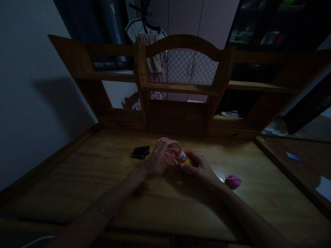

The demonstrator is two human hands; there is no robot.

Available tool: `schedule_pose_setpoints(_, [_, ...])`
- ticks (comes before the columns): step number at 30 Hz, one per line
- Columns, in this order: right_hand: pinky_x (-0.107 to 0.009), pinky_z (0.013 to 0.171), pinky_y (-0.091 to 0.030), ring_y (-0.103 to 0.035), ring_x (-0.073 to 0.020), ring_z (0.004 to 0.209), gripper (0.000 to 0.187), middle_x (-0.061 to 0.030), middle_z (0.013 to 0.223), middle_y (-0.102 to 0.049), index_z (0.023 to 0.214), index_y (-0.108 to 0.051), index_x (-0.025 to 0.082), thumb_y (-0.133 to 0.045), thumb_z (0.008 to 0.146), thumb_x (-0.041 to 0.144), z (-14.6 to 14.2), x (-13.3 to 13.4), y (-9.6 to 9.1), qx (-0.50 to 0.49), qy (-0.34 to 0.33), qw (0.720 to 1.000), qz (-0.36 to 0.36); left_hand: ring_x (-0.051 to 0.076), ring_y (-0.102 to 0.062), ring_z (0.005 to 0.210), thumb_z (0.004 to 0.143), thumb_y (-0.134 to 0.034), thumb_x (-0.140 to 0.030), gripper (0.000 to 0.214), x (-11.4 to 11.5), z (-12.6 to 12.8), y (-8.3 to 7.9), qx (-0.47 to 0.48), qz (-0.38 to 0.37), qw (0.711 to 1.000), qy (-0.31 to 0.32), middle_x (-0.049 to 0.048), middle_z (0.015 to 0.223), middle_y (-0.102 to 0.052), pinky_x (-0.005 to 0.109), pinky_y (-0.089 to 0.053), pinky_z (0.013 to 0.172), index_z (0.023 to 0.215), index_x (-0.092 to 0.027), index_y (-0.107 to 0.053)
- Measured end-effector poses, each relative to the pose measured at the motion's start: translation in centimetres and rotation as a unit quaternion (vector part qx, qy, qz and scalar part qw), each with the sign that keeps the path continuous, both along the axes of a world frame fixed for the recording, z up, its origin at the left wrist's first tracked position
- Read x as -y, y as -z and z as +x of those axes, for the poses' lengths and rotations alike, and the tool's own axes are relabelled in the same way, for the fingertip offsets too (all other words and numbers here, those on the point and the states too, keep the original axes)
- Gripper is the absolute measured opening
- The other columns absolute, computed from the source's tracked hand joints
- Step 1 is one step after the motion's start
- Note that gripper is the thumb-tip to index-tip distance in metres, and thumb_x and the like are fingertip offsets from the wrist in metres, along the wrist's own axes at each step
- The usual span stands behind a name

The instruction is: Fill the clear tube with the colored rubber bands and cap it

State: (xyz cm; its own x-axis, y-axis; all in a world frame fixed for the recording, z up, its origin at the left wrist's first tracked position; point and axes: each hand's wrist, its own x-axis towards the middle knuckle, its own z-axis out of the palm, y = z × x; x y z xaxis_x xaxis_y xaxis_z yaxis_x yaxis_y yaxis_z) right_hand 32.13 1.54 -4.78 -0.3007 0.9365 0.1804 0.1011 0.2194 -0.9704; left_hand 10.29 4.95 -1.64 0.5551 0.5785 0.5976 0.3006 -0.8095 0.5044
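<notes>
Both of my hands meet over the middle of a wooden desk (108,186). Between them is a small bottle (181,156) with a red, yellow and white label, lying tilted. My right hand (198,167) wraps its fingers round the bottle's lower end. My left hand (159,156) curls its fingers over the bottle's upper end, near the cap. A thin band circles my left wrist. The light is dim and the bottle's cap is hidden by my fingers.
A tangle of black hair ties (140,152) lies left of my hands. A small pink object (233,181) sits to the right on the desk. A wooden shelf unit (181,88) rises behind, with clothes hanging beyond it. A wall stands at left.
</notes>
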Motion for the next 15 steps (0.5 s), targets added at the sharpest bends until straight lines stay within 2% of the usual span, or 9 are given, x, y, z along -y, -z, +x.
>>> schedule_pose_setpoints(3, [-0.033, 0.091, -0.045, -0.060, -0.0217, 0.102, 0.041, -0.0030, 0.112, -0.065, 0.116, -0.061, 0.023, -0.071, 0.078, 0.034, 0.0, 0.0, -0.1, 0.013, 0.007, 1.000, 0.009, 0.025, -0.044, 0.122, 0.093, -0.042, -0.033, 0.040, 0.0, 0.2, 0.2, -0.009, -0.014, 1.000, 0.003, 0.0105, 0.127, -0.051, 0.048, -0.025, 0.112, 0.132, -0.022, -0.042])
schedule_pose_setpoints(7, [-0.033, 0.091, -0.044, -0.059, -0.0222, 0.104, 0.042, -0.0031, 0.114, -0.064, 0.117, -0.061, 0.023, -0.070, 0.078, 0.035, -0.1, 0.2, -0.6, 0.020, 0.016, 1.000, 0.013, 0.026, -0.047, 0.118, 0.093, -0.039, -0.042, 0.040, -0.2, 0.1, 0.6, 0.041, 0.020, 0.999, -0.021, 0.0094, 0.117, -0.057, 0.050, -0.024, 0.111, 0.127, -0.021, -0.047])
schedule_pose_setpoints(12, [-0.033, 0.092, -0.044, -0.059, -0.0218, 0.105, 0.042, -0.0030, 0.115, -0.064, 0.117, -0.061, 0.022, -0.071, 0.078, 0.034, -0.1, 0.5, -1.2, 0.031, 0.017, 0.999, 0.011, 0.028, -0.048, 0.118, 0.090, -0.018, -0.065, 0.066, -0.3, -0.2, 0.8, 0.134, 0.005, 0.990, -0.030, 0.0109, 0.106, -0.063, 0.051, -0.021, 0.113, 0.127, -0.019, -0.048])
schedule_pose_setpoints(15, [-0.033, 0.090, -0.045, -0.060, -0.0217, 0.102, 0.040, -0.0030, 0.113, -0.065, 0.116, -0.061, 0.022, -0.070, 0.079, 0.034, 0.0, 0.5, -1.2, 0.032, 0.005, 0.999, 0.013, 0.028, -0.053, 0.116, 0.088, -0.014, -0.070, 0.074, -0.3, -0.2, 0.8, 0.129, -0.022, 0.991, -0.006, 0.0111, 0.108, -0.065, 0.050, -0.015, 0.115, 0.129, -0.018, -0.046])
